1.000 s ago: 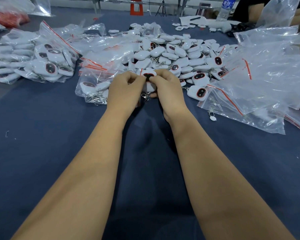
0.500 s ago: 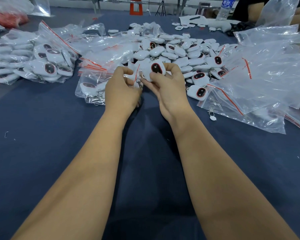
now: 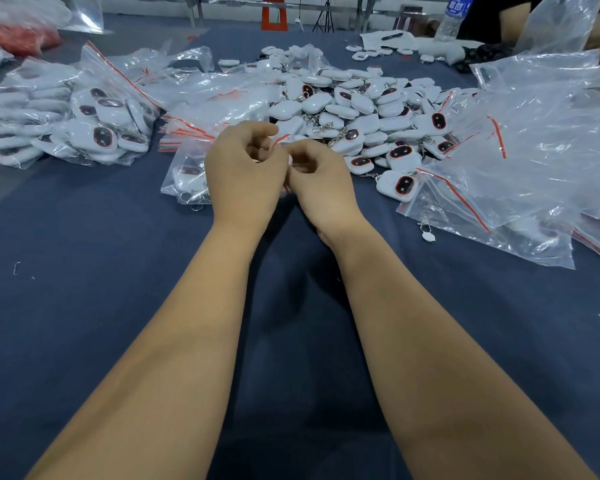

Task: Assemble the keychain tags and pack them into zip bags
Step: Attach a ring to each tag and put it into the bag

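Note:
My left hand (image 3: 243, 171) and my right hand (image 3: 321, 181) meet over the dark blue cloth, fingers curled round a small clear zip bag (image 3: 282, 139) with a red strip. The bag's red edge peeks out between the two thumbs. The white tag seen earlier is hidden behind my fingers. Just beyond my hands lies a heap of loose white keychain tags (image 3: 354, 109) with dark red-rimmed ovals and metal clasps.
A filled zip bag (image 3: 187, 174) lies left of my left hand, and fuller bags (image 3: 97, 123) sit at far left. Empty zip bags (image 3: 520, 150) pile at right. A water bottle (image 3: 452, 15) and another person's arm (image 3: 513, 22) are at the far right.
The white tag my right hand held up in plain view half a second ago has dropped out of sight. Both hands have closed together over the zip bag.

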